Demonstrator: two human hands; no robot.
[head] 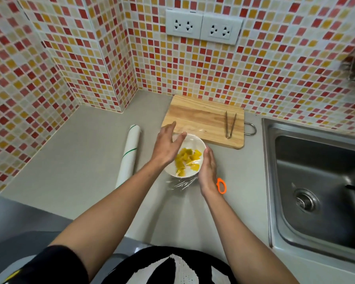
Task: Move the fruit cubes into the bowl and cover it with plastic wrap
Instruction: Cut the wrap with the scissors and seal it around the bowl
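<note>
A white bowl point(195, 143) stands on the grey counter and holds yellow fruit cubes point(188, 160). Clear plastic wrap point(180, 184) lies stretched over the bowl, with crumpled excess hanging at its near side. My left hand point(167, 145) hovers flat over the bowl's left rim, fingers spread. My right hand point(208, 171) presses flat against the bowl's right side, fingers together on the wrap.
A roll of plastic wrap point(129, 154) lies left of the bowl. A wooden cutting board point(203, 117) with tongs point(230, 125) on it sits behind. An orange scissors handle point(221, 186) shows beside my right wrist. A steel sink point(320, 181) is at the right.
</note>
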